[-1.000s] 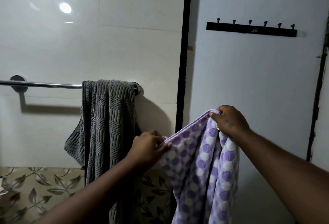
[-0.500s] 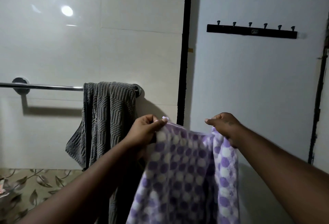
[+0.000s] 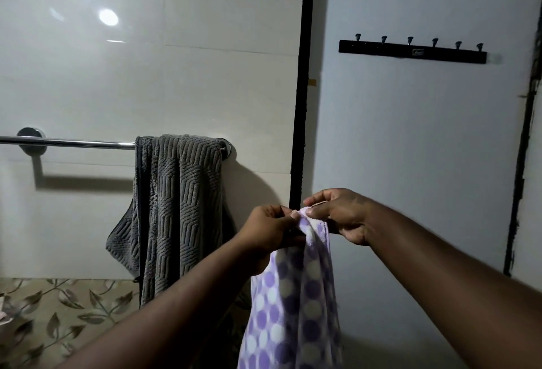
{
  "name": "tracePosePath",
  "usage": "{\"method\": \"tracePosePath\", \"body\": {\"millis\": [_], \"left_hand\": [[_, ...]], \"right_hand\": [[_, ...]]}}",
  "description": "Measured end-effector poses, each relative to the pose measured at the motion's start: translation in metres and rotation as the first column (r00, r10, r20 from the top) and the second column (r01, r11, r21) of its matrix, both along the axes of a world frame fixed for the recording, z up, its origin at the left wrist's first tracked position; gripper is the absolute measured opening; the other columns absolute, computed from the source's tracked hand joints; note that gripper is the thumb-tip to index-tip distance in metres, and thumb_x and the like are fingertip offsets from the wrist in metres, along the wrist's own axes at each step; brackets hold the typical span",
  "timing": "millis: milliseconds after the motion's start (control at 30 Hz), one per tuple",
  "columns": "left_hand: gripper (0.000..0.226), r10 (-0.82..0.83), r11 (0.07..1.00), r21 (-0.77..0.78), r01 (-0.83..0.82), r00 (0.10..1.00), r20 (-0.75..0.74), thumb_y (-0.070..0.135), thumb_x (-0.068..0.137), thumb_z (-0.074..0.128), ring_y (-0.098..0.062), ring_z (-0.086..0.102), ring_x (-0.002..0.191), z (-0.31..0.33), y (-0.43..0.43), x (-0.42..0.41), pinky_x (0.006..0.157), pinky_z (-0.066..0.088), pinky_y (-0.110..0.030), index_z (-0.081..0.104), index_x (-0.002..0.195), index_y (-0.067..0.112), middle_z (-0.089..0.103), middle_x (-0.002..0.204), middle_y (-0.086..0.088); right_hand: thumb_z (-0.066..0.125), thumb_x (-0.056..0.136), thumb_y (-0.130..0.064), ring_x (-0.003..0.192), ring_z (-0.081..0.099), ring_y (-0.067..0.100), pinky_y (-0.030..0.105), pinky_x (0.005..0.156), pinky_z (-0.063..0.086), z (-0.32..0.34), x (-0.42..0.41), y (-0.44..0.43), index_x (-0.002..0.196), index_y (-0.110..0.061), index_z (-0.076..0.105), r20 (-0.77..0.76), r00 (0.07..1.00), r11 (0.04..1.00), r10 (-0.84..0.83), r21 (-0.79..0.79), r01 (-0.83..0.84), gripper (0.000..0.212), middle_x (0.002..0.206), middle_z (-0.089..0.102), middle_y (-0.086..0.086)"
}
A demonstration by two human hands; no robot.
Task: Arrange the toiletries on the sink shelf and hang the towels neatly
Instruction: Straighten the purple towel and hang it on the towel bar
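Note:
A purple towel with white dots (image 3: 293,310) hangs from both my hands in front of the white door. My left hand (image 3: 271,229) and my right hand (image 3: 341,214) pinch its top edge side by side, fingertips almost touching, so the towel hangs folded in a narrow column. A grey ribbed towel (image 3: 179,207) is draped over the right end of the chrome towel bar (image 3: 73,143) on the tiled wall, with one corner sagging out to the left.
A black hook rail (image 3: 412,52) with several metal hooks, all bare, is fixed high on the white door (image 3: 410,134). A black door frame (image 3: 302,81) separates door and white tiles. Leaf-patterned tiles (image 3: 58,318) run along the lower left.
My hands have come together, bringing the two top corners of the purple towel to one point; the towel went from spread wide to folded lengthwise.

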State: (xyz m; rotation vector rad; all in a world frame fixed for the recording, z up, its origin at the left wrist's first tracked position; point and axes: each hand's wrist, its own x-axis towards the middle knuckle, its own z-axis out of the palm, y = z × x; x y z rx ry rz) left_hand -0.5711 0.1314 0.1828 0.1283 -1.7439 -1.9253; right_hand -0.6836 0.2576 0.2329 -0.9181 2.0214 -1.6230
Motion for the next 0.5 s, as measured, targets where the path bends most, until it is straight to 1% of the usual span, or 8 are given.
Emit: {"method": "tracePosePath", "body": {"millis": [33, 67, 133, 167, 233, 300, 367, 500], "left_hand": [[0.027, 0.020, 1.000, -0.003, -0.020, 1.000, -0.004, 0.004, 0.100, 0.059, -0.024, 0.070, 0.063, 0.000, -0.001, 0.001, 0.059, 0.060, -0.029, 0.065, 0.073, 0.000, 0.068, 0.073, -0.020], [0.026, 0.048, 0.999, -0.014, -0.048, 0.999, -0.008, 0.004, 0.099, 0.060, -0.025, 0.069, 0.064, 0.000, -0.002, 0.002, 0.059, 0.061, -0.030, 0.065, 0.074, -0.001, 0.067, 0.074, -0.021], [0.021, 0.101, 0.993, -0.052, -0.102, 0.995, -0.025, 0.005, 0.097, 0.065, -0.028, 0.065, 0.067, 0.000, -0.003, 0.003, 0.061, 0.063, -0.034, 0.065, 0.077, -0.003, 0.064, 0.077, -0.022], [0.021, 0.119, 0.991, -0.061, -0.121, 0.992, -0.029, 0.005, 0.095, 0.067, -0.027, 0.064, 0.065, 0.001, -0.003, 0.003, 0.060, 0.063, -0.034, 0.065, 0.076, -0.003, 0.063, 0.076, -0.022], [0.023, 0.153, 0.986, -0.068, -0.154, 0.988, -0.024, 0.005, 0.092, 0.071, -0.022, 0.063, 0.054, 0.001, -0.003, 0.002, 0.053, 0.060, -0.031, 0.064, 0.071, -0.001, 0.062, 0.064, -0.017], [0.023, 0.186, 0.978, -0.090, -0.187, 0.982, -0.019, 0.007, 0.088, 0.076, -0.018, 0.062, 0.047, 0.001, -0.002, 0.002, 0.049, 0.058, -0.029, 0.064, 0.069, 0.000, 0.061, 0.057, -0.012], [0.024, 0.213, 0.971, -0.106, -0.214, 0.977, -0.025, 0.010, 0.084, 0.081, -0.019, 0.061, 0.047, 0.000, -0.001, 0.002, 0.050, 0.058, -0.030, 0.064, 0.070, 0.000, 0.062, 0.056, -0.012], [0.026, 0.242, 0.968, -0.070, -0.242, 0.970, -0.020, 0.010, 0.085, 0.080, -0.018, 0.061, 0.045, -0.001, -0.001, 0.003, 0.047, 0.055, -0.027, 0.063, 0.066, 0.003, 0.061, 0.054, -0.011]], "right_hand": [[0.071, 0.085, 0.006, 0.078, 0.070, 0.020, 0.032, 0.071, 0.057, -0.001, 0.000, 0.002, 0.098, -0.005, 0.070, -0.049, 0.997, 0.998, -0.055, -0.011, 0.054, 0.017, 0.094, 0.076, 0.012], [0.075, 0.081, 0.005, 0.076, 0.070, 0.020, 0.031, 0.070, 0.057, -0.002, 0.000, 0.002, 0.095, -0.007, 0.071, -0.140, 0.982, 0.992, -0.129, -0.020, 0.128, 0.019, 0.092, 0.077, 0.012], [0.080, 0.075, 0.001, 0.074, 0.071, 0.020, 0.032, 0.070, 0.058, -0.004, 0.003, 0.001, 0.084, -0.013, 0.072, -0.324, 0.908, 0.964, -0.265, -0.069, 0.257, 0.018, 0.082, 0.077, 0.007], [0.082, 0.074, -0.002, 0.073, 0.071, 0.019, 0.030, 0.068, 0.057, -0.005, 0.007, 0.001, 0.080, -0.017, 0.070, -0.409, 0.861, 0.952, -0.304, -0.090, 0.293, 0.019, 0.077, 0.076, 0.003], [0.085, 0.072, -0.009, 0.070, 0.071, 0.017, 0.027, 0.064, 0.054, -0.006, 0.017, -0.002, 0.077, -0.020, 0.068, -0.526, 0.793, 0.949, -0.308, -0.105, 0.298, 0.020, 0.071, 0.075, -0.001], [0.088, 0.069, -0.014, 0.069, 0.073, 0.014, 0.029, 0.067, 0.058, -0.009, 0.027, -0.006, 0.076, -0.020, 0.069, -0.562, 0.780, 0.960, -0.273, -0.107, 0.259, 0.022, 0.068, 0.075, -0.002], [0.090, 0.068, -0.016, 0.069, 0.073, 0.013, 0.032, 0.071, 0.060, -0.010, 0.033, -0.008, 0.076, -0.019, 0.069, -0.564, 0.782, 0.963, -0.265, -0.108, 0.249, 0.023, 0.067, 0.075, -0.003], [0.086, 0.072, -0.016, 0.069, 0.073, 0.014, 0.037, 0.074, 0.061, -0.011, 0.036, -0.004, 0.075, -0.020, 0.070, -0.552, 0.792, 0.964, -0.261, -0.104, 0.246, 0.017, 0.067, 0.075, -0.003]]}}
